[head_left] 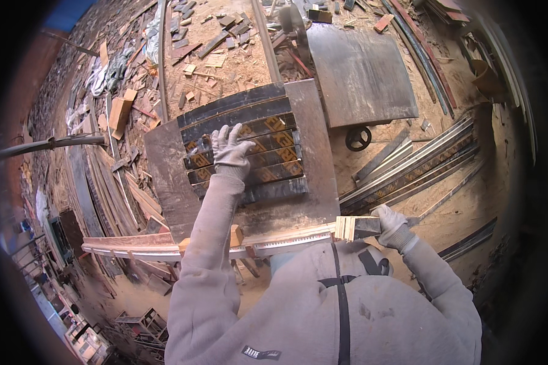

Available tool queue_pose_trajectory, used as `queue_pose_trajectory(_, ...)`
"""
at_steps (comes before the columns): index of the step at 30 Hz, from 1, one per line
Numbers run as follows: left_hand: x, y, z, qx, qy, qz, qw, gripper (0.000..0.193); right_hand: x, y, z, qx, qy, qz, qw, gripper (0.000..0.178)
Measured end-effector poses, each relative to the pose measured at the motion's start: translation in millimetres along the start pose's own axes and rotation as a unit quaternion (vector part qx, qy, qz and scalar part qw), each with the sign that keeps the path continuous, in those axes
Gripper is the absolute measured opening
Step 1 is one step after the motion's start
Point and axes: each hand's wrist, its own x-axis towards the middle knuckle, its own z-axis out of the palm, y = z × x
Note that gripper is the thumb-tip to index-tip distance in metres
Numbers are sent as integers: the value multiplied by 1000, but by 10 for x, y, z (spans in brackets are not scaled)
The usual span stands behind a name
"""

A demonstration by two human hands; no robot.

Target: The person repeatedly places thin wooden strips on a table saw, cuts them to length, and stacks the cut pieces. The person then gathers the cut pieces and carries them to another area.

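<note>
My left hand (231, 150), in a pale knitted glove, lies with spread fingers on a row of dark-faced plywood strips (268, 159). The strips sit side by side on a worn metal table (313, 131), some with orange printing on their faces. At the table's near right corner, my right hand (393, 226), gloved too, grips a small stack of plywood pieces (349, 229). Their pale layered ends point left, and the stack is close to my body. Part of the stack is hidden behind the right hand's fingers.
A rail with a marked scale (286, 244) runs along the table's near edge, with a yellowish wooden block (235, 236) by it. Right of the table lie long plywood strips (417, 164) and a black handwheel (358, 139). Beyond stands a grey metal plate (365, 76); wood scraps (216, 61) litter the ground.
</note>
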Motion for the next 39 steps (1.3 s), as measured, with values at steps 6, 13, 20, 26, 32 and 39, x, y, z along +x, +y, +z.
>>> queue_pose_trajectory(6,-101,54,-73,36,45,44,997,30,55,-35,9,1,-15,3,1000,48)
queue_pose_trajectory(13,-443,125,-56,10,-46,-73,996,37,135,-88,-82,-3,-4,-8,1000,50)
queue_pose_trajectory(20,-705,118,53,-10,49,-14,999,34,177,-113,-38,-8,-23,8,1000,50)
queue_pose_trajectory(26,-787,219,12,13,14,-25,1000,34,212,-163,-63,1,6,1,1000,51)
queue_pose_trajectory(32,-1136,958,-597,-517,-125,-219,818,85,566,-548,-102,-35,-14,-23,999,47)
queue_pose_trajectory(39,-1744,1136,-858,-526,-144,-342,765,79,1137,-1483,176,-123,-77,-89,985,36)
